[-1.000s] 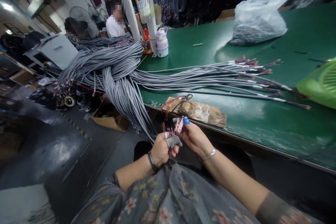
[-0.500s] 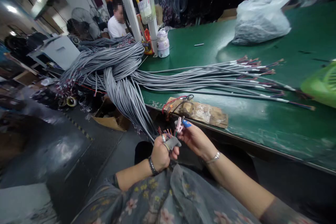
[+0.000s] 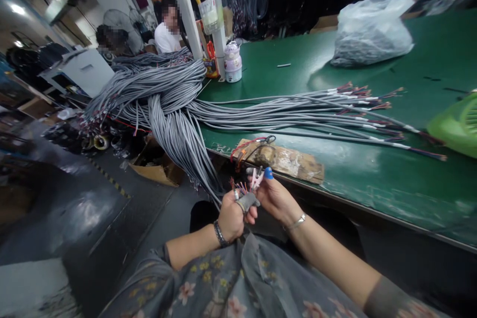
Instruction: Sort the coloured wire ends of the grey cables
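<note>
My left hand is closed around the end of a grey cable, whose thin coloured wires fan out above the fingers. A grey cover sits on its thumb. Close beside it, my right hand pinches a small pale pink clip at the wire tips. Blue wrapping covers the right thumb. Whether the clip's jaws are on a wire is too small to tell. From the table edge, a thick bundle of grey cables hangs down near my left hand.
A wooden board with red and black leads lies at the edge of the green table. Stripped cables stretch across it. A plastic bag, a green basket-like item and a purple container stand around. Another person is behind.
Both hands have shifted slightly to the right in view. The pink clip is tilted a little differently and its two arms show more apart. The cables on the table lie as before.
</note>
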Demonstrator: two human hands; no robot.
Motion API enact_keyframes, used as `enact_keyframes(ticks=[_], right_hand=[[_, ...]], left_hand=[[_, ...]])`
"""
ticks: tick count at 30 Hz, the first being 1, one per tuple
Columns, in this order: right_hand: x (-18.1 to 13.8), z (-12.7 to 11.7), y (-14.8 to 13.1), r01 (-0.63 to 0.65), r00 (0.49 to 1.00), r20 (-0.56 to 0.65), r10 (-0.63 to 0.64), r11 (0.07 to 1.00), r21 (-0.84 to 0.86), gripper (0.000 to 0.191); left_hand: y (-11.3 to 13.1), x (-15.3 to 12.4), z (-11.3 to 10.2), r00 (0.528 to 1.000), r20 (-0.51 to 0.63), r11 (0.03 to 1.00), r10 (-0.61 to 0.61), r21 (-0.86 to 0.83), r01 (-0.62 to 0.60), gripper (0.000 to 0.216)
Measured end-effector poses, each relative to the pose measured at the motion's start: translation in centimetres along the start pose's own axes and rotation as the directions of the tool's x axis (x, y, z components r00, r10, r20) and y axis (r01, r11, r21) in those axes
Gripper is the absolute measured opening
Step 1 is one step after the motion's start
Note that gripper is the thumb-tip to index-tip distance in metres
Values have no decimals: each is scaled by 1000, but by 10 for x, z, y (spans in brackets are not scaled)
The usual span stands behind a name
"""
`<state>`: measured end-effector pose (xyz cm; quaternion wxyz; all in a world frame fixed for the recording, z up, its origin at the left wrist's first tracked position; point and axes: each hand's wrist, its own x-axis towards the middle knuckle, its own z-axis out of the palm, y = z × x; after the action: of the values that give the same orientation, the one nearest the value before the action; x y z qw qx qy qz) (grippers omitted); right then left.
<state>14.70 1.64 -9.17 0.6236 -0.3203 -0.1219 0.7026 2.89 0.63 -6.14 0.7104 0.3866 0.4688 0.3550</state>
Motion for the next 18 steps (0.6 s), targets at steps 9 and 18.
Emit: enact_keyframes(ticks=[9, 18], right_hand=[[-1, -2, 3, -30, 999, -19, 33, 994, 109, 37], [-9, -2, -3, 21, 999, 50, -20, 999, -33, 35]], left_hand=[[-3, -3, -5, 1000, -9, 1000, -13, 16, 13, 45], [3, -10, -5, 997, -67, 999, 31, -22, -32, 43]])
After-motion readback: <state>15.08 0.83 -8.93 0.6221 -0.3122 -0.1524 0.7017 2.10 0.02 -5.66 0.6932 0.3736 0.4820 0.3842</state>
